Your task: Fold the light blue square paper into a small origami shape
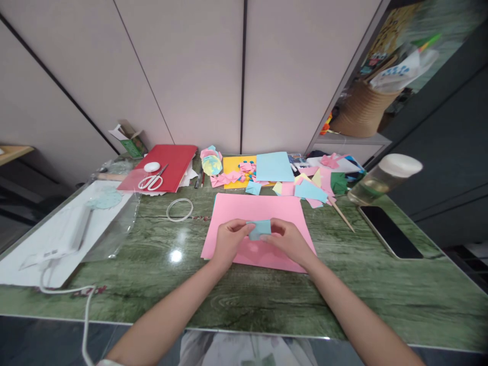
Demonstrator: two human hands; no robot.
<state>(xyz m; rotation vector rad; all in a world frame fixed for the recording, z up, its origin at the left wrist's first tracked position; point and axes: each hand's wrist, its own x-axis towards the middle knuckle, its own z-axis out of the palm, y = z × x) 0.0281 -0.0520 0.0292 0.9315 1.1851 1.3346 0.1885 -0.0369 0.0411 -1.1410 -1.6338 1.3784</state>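
Observation:
Between my two hands is a small piece of light blue paper (260, 229), looking folded, held just above a pink sheet of paper (229, 206). My left hand (231, 239) pinches its left edge with thumb and fingers. On the opposite edge, my right hand (287, 240) grips it the same way. The pink sheet lies flat on the green wood-patterned table (152, 284), on top of at least one more sheet. Just behind it sits a small folded blue paper (253, 188).
White scissors (151, 181) rest on a red folder (171, 162). A looped white cord (180, 210) lies nearer. Behind are a blue sheet (274, 166) and paper scraps (310, 190). At right are a wooden stick (343, 216), a phone (389, 231) and a bottle (381, 178); a power strip (74, 229) is left.

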